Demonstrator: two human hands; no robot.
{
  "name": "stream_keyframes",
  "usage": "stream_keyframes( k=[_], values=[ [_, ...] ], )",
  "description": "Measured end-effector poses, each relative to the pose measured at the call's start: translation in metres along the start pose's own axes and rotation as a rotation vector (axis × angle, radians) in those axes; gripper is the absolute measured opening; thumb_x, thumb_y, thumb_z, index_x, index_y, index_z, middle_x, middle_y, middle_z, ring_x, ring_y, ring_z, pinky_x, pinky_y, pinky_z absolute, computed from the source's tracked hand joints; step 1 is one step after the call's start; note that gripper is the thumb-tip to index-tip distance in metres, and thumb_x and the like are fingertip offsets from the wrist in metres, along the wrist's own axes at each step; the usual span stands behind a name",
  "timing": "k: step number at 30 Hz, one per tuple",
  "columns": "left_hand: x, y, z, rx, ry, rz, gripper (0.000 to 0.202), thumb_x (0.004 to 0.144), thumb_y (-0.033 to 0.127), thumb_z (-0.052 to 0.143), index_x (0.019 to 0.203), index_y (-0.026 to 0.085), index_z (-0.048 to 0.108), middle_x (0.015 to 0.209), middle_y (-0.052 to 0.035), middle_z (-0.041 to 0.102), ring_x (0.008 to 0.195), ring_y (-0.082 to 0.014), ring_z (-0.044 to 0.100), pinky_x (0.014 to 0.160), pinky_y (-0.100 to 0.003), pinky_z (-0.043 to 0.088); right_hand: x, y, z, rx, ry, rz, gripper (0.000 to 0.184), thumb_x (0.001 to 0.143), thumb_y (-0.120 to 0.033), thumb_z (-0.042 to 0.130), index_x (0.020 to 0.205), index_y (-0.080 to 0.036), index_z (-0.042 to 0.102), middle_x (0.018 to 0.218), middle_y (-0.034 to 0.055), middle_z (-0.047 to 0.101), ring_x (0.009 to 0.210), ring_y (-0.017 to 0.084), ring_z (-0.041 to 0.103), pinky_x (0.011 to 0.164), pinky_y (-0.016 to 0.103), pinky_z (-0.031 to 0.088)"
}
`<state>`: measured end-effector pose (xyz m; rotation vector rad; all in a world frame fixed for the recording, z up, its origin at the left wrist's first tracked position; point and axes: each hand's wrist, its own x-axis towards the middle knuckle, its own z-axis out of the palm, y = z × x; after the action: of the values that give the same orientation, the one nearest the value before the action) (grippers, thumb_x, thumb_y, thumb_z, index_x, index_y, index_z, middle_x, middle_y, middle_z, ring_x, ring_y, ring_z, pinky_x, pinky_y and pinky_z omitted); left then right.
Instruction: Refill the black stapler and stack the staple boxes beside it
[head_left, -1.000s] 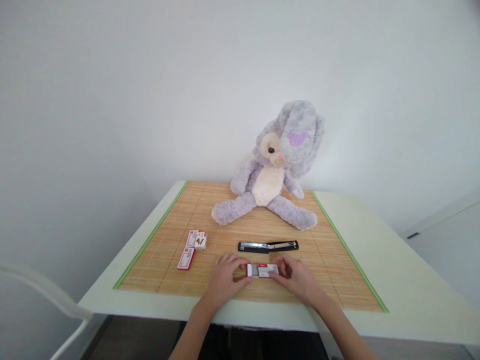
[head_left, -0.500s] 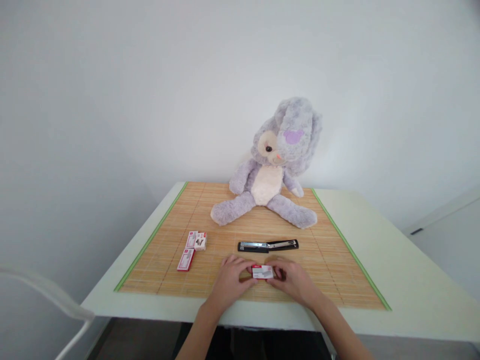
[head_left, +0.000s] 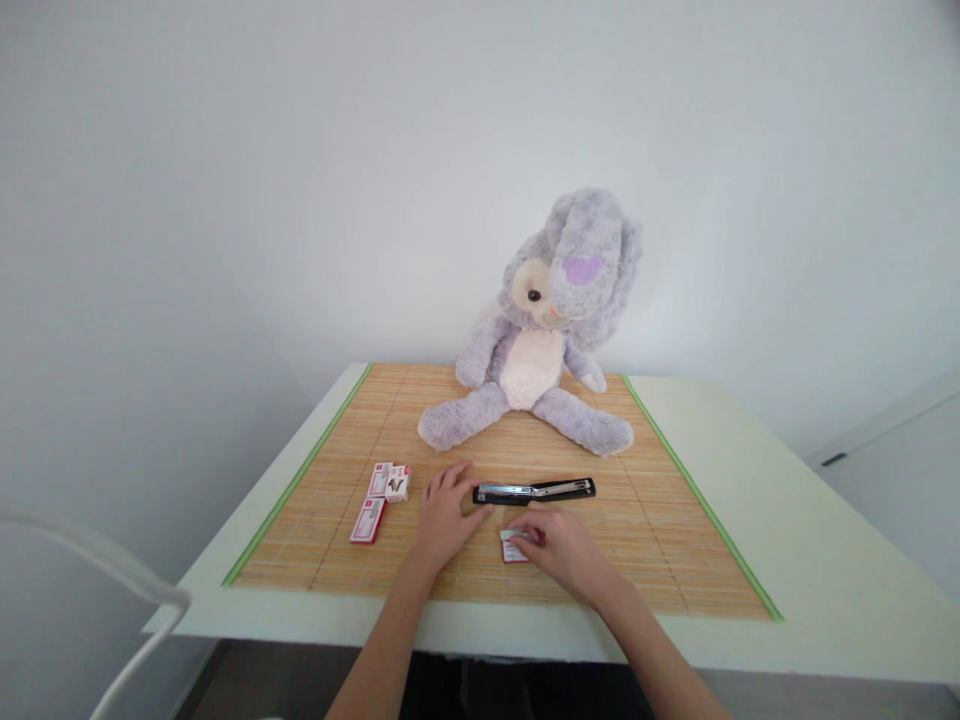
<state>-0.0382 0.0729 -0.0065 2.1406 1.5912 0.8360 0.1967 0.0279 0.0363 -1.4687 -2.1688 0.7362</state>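
Observation:
A small red and white staple box [head_left: 514,552] lies near the front of the bamboo mat, partly covered by my right hand [head_left: 561,548]. Fingers of that hand are pinched together over the box, at a thin pale grey strip [head_left: 511,534] that looks like staples; the detail is too small to be certain. My left hand [head_left: 444,515] rests on the mat with fingers spread, holding nothing, its fingertips close to the left end of the stapler [head_left: 504,492]. Opened out flat, the black and silver stapler lies just beyond both hands.
Red and white boxes [head_left: 368,521] and a smaller box with a stapler picture [head_left: 398,484] sit together at the left. A grey plush rabbit [head_left: 532,370] sits at the back against the wall. Green edging borders the bamboo mat [head_left: 300,540]; a white cable [head_left: 112,570] hangs front left.
My left hand has let go of the staple box and moved forward and left, toward the stapler. My right hand has shifted left over the box, covering more of it.

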Motion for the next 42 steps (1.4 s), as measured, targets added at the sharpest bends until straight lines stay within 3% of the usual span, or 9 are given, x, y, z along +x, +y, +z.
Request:
stream_keyframes(
  k=[2, 6, 12, 25, 31, 39, 42],
  values=[
    [0.002, -0.001, -0.001, -0.016, -0.044, 0.037, 0.032, 0.084, 0.042, 0.078, 0.115, 0.035, 0.073, 0.15, -0.0005, 0.054, 0.136, -0.0293, 0.045, 0.114, -0.051, 0.033, 0.007, 0.002, -0.002, 0.008, 0.036, 0.002, 0.018, 0.094, -0.034, 0.066, 0.104, -0.026, 0.078, 0.079, 0.0, 0.063, 0.07, 0.016, 0.058, 0.067, 0.027, 0.038],
    [-0.003, 0.001, -0.004, -0.055, -0.078, 0.092, 0.033, 0.082, 0.044, 0.081, 0.114, 0.036, 0.075, 0.149, 0.0012, 0.056, 0.139, -0.0288, 0.044, 0.117, -0.051, 0.031, 0.02, 0.007, -0.006, 0.015, 0.102, -0.002, 0.021, 0.097, -0.034, 0.062, 0.108, -0.026, 0.077, 0.079, -0.0004, 0.062, 0.069, 0.015, 0.058, 0.067, 0.026, 0.038],
    [-0.011, 0.007, -0.004, -0.067, -0.095, 0.112, 0.032, 0.081, 0.045, 0.082, 0.112, 0.036, 0.076, 0.149, 0.0008, 0.056, 0.14, -0.0291, 0.044, 0.118, -0.051, 0.031, 0.03, 0.013, -0.004, -0.026, 0.05, -0.02, 0.015, 0.095, -0.033, 0.066, 0.1, -0.027, 0.078, 0.076, -0.0012, 0.061, 0.07, 0.015, 0.057, 0.067, 0.025, 0.037],
    [-0.012, 0.006, -0.001, -0.074, -0.066, 0.102, 0.033, 0.079, 0.044, 0.084, 0.11, 0.037, 0.076, 0.146, 0.0011, 0.059, 0.139, -0.0287, 0.046, 0.118, -0.05, 0.032, 0.024, 0.008, -0.009, -0.078, 0.049, -0.011, 0.02, 0.092, -0.032, 0.068, 0.11, -0.027, 0.076, 0.081, -0.0004, 0.064, 0.072, 0.016, 0.057, 0.065, 0.025, 0.035],
    [-0.013, 0.005, 0.001, -0.076, -0.06, 0.096, 0.033, 0.078, 0.043, 0.085, 0.11, 0.036, 0.076, 0.145, 0.0007, 0.059, 0.138, -0.0288, 0.046, 0.117, -0.05, 0.032, 0.013, 0.009, -0.017, -0.147, 0.047, 0.061, 0.01, 0.09, -0.031, 0.069, 0.094, -0.027, 0.078, 0.081, -0.0003, 0.067, 0.071, 0.016, 0.059, 0.063, 0.026, 0.032],
    [-0.012, 0.004, 0.001, -0.075, -0.062, 0.101, 0.033, 0.08, 0.045, 0.084, 0.11, 0.037, 0.076, 0.145, 0.0011, 0.059, 0.139, -0.0286, 0.046, 0.117, -0.05, 0.033, 0.016, -0.016, 0.0, -0.163, 0.031, 0.034, 0.009, 0.09, -0.03, 0.069, 0.094, -0.027, 0.077, 0.081, -0.0005, 0.068, 0.071, 0.016, 0.06, 0.063, 0.026, 0.031],
    [-0.012, 0.004, 0.001, -0.069, -0.061, 0.096, 0.033, 0.079, 0.045, 0.084, 0.11, 0.037, 0.076, 0.145, 0.0014, 0.059, 0.139, -0.0283, 0.046, 0.117, -0.05, 0.033, 0.013, -0.014, -0.003, -0.135, 0.051, 0.027, 0.015, 0.09, -0.032, 0.068, 0.101, -0.029, 0.077, 0.079, -0.0011, 0.067, 0.07, 0.016, 0.06, 0.063, 0.027, 0.033]
  ],
)
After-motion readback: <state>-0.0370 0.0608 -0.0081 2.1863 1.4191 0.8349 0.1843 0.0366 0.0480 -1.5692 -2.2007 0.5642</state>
